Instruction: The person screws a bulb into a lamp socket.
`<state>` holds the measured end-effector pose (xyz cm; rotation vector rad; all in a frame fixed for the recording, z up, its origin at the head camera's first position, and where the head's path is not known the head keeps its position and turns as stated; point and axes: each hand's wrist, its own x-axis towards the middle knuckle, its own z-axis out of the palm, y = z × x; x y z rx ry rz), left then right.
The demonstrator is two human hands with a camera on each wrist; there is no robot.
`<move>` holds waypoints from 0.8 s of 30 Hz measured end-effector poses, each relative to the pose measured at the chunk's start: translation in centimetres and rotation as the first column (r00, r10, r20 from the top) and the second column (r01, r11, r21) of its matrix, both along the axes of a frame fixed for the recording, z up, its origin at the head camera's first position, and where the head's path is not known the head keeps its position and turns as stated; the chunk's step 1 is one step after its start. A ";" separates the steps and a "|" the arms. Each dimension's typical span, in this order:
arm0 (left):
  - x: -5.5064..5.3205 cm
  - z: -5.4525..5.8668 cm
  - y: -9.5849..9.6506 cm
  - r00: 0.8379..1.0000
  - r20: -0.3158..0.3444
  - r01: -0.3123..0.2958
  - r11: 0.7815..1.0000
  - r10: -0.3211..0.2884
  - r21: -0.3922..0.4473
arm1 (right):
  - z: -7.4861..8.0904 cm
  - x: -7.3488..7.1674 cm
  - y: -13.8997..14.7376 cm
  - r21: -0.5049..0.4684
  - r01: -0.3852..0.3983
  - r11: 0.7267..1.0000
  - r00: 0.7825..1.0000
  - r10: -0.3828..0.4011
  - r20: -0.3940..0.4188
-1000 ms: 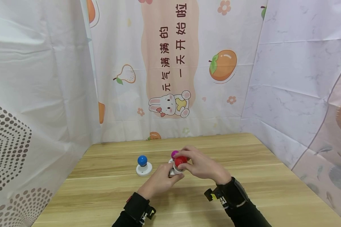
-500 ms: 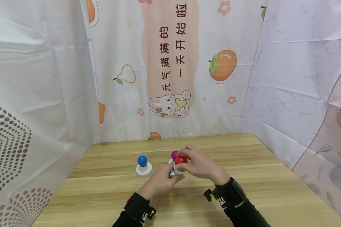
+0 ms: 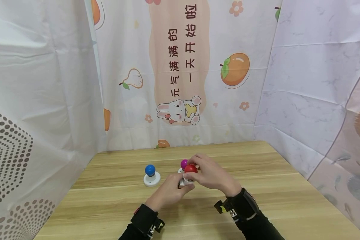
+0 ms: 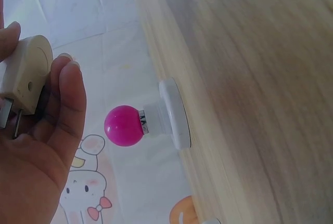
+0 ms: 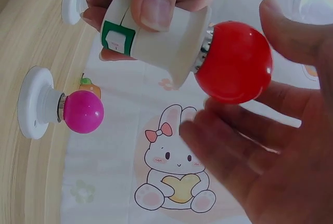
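In the right wrist view, a white plug-in lamp holder (image 5: 169, 50) with a green-framed switch (image 5: 116, 39) carries a red light bulb (image 5: 234, 63). My left hand (image 3: 168, 192) grips the holder's body, thumb along its side. Metal plug prongs (image 4: 17, 124) stick out of it in the left wrist view. Around the red bulb curve the thumb and fingers of my right hand (image 3: 213, 175), its palm off the glass. A small metal strip of the bulb's screw base shows at the holder's mouth. Just behind stands a magenta bulb (image 3: 184, 163) in a white round base (image 4: 175, 114).
Left of the hands, a blue bulb (image 3: 150, 170) stands upright in a white round base (image 3: 151, 180) on the wooden table (image 3: 114, 206). Printed cloths hang behind the table (image 3: 129, 110) and along both sides.
My right hand has shifted slightly left and its fingers have turned a little around the red bulb. The left hand and the holder stay in place.
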<state>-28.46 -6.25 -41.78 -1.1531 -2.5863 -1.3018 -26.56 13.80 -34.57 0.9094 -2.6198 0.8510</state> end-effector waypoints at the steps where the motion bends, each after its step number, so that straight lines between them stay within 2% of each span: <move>1: 0.0 0.0 0.0 1.000 0.000 0.001 1.000 -0.001 0.001 | 0.0 0.0 0.1 -0.009 -0.027 1.000 1.000 0.027 -0.008; 4: 0.0 0.0 0.0 1.000 0.004 0.005 1.000 -0.005 0.004 | 0.2 -0.1 0.3 -0.033 -0.116 0.993 0.993 0.116 -0.012; 7: -0.1 0.0 -0.1 1.000 0.017 0.007 1.000 -0.007 0.002 | 0.4 -0.1 0.7 -0.050 -0.201 0.978 0.979 0.202 0.022; 12: -0.2 0.0 -0.1 1.000 0.020 -0.007 1.000 0.007 -0.012 | 0.7 -0.1 1.5 -0.061 -0.287 0.956 0.953 0.291 0.087; 16: -0.2 0.0 -0.1 1.000 0.019 -0.020 1.000 0.021 -0.018 | 0.8 -0.1 2.0 -0.040 -0.320 0.947 0.941 0.323 0.104; 21: -0.2 0.0 0.0 1.000 0.017 -0.023 1.000 0.023 -0.020 | 0.8 -0.1 2.1 0.006 -0.305 0.952 0.948 0.303 0.092; 24: -0.1 0.0 0.0 1.000 0.014 -0.024 0.999 0.024 -0.022 | 0.7 -0.2 2.0 0.002 -0.297 0.955 0.951 0.296 0.091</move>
